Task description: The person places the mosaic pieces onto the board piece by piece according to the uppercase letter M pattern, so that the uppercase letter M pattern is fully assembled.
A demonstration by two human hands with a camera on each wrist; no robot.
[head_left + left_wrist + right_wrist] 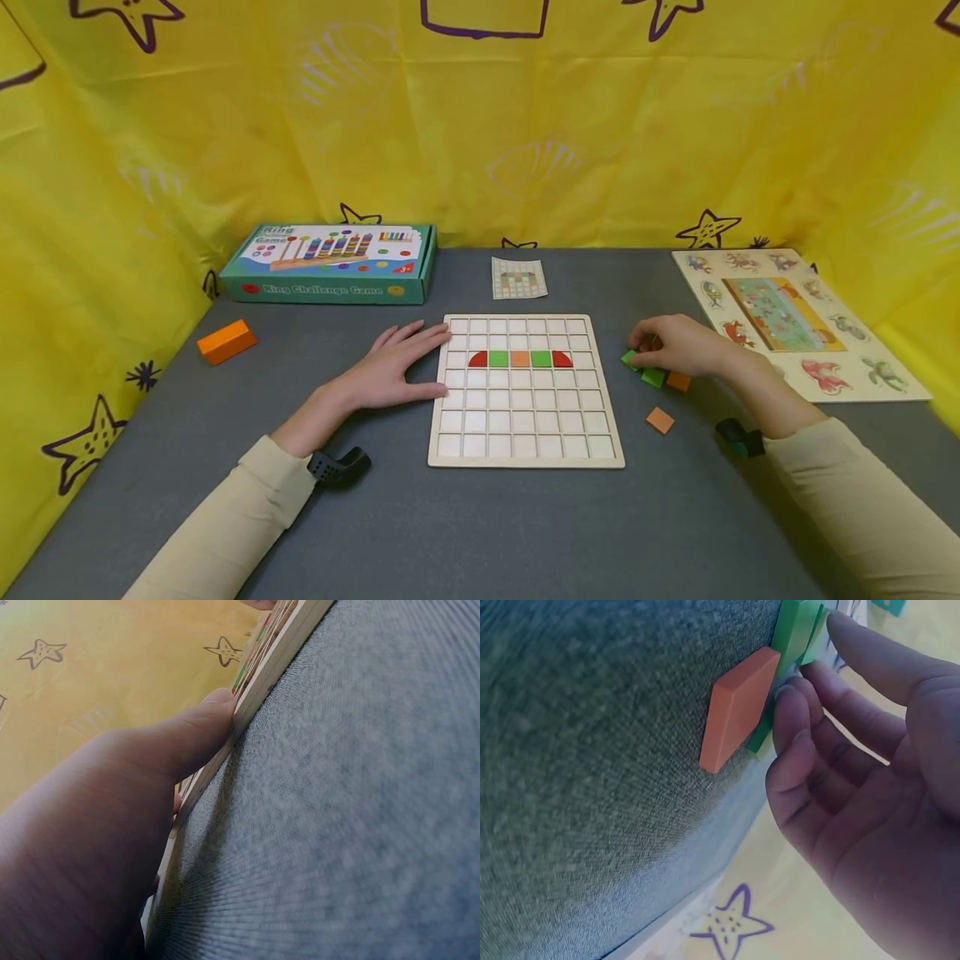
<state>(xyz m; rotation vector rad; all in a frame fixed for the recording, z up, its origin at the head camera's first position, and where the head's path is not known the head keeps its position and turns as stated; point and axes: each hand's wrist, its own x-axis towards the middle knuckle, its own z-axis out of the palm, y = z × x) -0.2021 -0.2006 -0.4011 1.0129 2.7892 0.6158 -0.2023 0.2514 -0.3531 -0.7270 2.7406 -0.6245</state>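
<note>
A wooden grid board [525, 459] lies in the middle of the table. One row holds red quarter-round tiles [562, 359] at both ends, green square tiles [498, 358] inside them and an orange tile [520, 359] at the centre. My left hand [390, 367] is spread at the board's left edge, thumb and fingertips touching the frame. Right of the board, my right hand [671, 346] pinches a green tile [815, 637] between thumb and index finger, low over the table. Under and beside it lie another green tile [653, 377] and orange tiles [660, 420].
Behind the board lies a small pattern card [520, 278] with a printed grid. A green game box [326, 290] stands at the back left, with an orange block [227, 342] in front of it. At right lies a sea-animal puzzle board [885, 379]. Yellow cloth [480, 108] surrounds the table.
</note>
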